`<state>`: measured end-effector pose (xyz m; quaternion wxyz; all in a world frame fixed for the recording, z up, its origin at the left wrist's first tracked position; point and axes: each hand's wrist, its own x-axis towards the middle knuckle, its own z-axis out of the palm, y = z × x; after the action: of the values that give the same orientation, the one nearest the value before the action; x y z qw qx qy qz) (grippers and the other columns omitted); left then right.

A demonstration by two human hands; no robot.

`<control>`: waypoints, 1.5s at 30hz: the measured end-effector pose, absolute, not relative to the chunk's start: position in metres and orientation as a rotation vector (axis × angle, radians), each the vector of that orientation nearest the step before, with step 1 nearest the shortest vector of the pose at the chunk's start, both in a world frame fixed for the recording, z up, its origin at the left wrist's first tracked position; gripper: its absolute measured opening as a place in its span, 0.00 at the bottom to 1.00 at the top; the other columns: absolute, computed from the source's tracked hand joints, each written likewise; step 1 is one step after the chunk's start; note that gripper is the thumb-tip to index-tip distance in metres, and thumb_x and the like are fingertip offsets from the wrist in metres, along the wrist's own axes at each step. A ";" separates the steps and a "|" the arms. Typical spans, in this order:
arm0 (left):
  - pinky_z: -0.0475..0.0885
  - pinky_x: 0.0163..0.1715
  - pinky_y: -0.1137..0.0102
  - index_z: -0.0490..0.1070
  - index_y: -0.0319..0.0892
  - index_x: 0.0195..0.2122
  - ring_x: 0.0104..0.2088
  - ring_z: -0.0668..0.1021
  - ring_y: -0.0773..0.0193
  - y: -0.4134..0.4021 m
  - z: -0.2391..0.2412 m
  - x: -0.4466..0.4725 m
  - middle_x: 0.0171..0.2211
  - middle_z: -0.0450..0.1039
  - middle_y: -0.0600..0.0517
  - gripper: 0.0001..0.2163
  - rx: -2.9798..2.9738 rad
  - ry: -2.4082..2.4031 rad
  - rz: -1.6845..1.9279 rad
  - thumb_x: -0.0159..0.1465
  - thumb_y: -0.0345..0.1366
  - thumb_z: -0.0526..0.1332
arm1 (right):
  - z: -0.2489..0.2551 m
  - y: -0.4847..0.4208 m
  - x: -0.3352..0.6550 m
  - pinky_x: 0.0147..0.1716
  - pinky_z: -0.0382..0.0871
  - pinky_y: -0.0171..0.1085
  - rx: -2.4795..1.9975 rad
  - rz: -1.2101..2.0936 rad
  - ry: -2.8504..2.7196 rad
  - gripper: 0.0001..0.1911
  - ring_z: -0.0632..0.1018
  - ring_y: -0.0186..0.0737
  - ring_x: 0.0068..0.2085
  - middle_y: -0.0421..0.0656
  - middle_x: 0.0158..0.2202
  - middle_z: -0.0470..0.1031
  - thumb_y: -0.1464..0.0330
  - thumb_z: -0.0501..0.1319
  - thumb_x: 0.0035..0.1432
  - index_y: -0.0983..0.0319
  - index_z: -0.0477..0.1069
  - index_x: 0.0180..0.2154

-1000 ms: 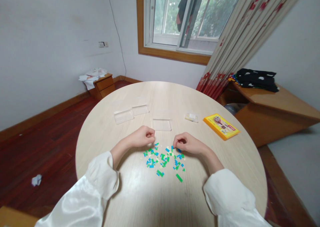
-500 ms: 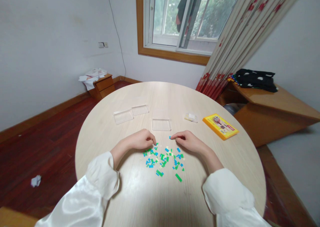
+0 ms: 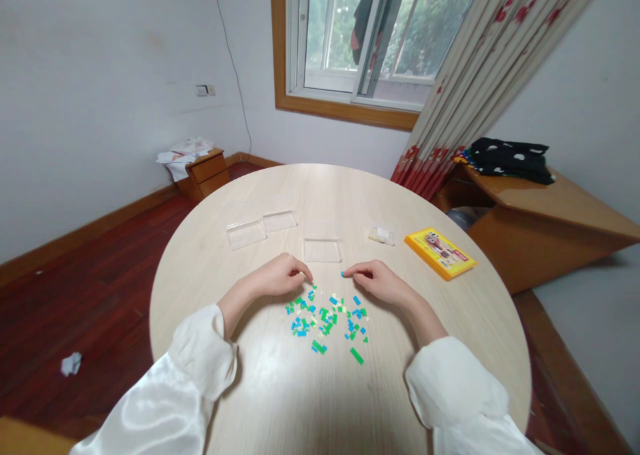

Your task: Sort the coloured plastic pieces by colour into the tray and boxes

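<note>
Small blue, green and pale yellow building bricks (image 3: 328, 318) lie in a loose heap on the round table, in front of both my hands. My left hand (image 3: 281, 275) hovers at the heap's far left edge, open, its index finger stretched down near a small green brick (image 3: 315, 287). It holds nothing that I can see. Across from it, my right hand (image 3: 376, 280) has its index fingertip on a small blue brick (image 3: 343, 274), a little beyond the heap. Its thumb looks apart from that fingertip, and the other fingers are curled under and partly hidden.
Beyond my hands lie clear plastic trays (image 3: 323, 249), two of them further left (image 3: 247, 234). A small clear packet (image 3: 381, 235) and a yellow box (image 3: 440, 253) lie to the right. The pale round table (image 3: 280, 401) has a curved edge. A wooden cabinet (image 3: 550, 221) stands at the right.
My left hand has lifted slightly away from the green brick. My right index finger has shifted a little to the right, and the blue brick has moved with it.
</note>
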<state>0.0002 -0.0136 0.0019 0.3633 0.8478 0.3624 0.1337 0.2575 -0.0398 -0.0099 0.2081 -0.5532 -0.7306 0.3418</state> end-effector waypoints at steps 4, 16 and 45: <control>0.69 0.33 0.72 0.78 0.37 0.38 0.30 0.77 0.65 -0.019 0.005 0.004 0.36 0.79 0.46 0.20 2.155 0.831 0.269 0.50 0.24 0.50 | -0.007 -0.041 0.255 0.28 0.63 0.34 -1.530 0.986 -2.006 0.19 0.71 0.36 0.27 0.44 0.26 0.76 0.70 0.52 0.50 0.68 0.78 0.38; 0.68 0.40 0.72 0.76 0.36 0.42 0.38 0.77 0.64 -0.019 0.001 0.007 0.40 0.78 0.46 0.20 2.228 0.875 0.306 0.52 0.23 0.50 | 0.003 -0.051 0.240 0.21 0.50 0.31 -1.353 1.356 -2.071 0.15 0.58 0.28 0.21 0.36 0.17 0.62 0.71 0.55 0.47 0.69 0.78 0.32; 0.56 0.22 0.75 0.76 0.38 0.39 0.22 0.65 0.70 -0.022 0.004 0.008 0.22 0.67 0.55 0.14 2.295 0.923 0.117 0.55 0.41 0.63 | -0.008 -0.044 0.233 0.41 0.65 0.37 -1.143 0.996 -2.268 0.06 0.73 0.37 0.37 0.43 0.31 0.74 0.72 0.65 0.49 0.61 0.79 0.32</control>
<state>0.0081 -0.0219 0.0044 0.3263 0.8760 0.3524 0.0447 0.2331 -0.0443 -0.0077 0.2052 -0.4099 -0.8137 0.3574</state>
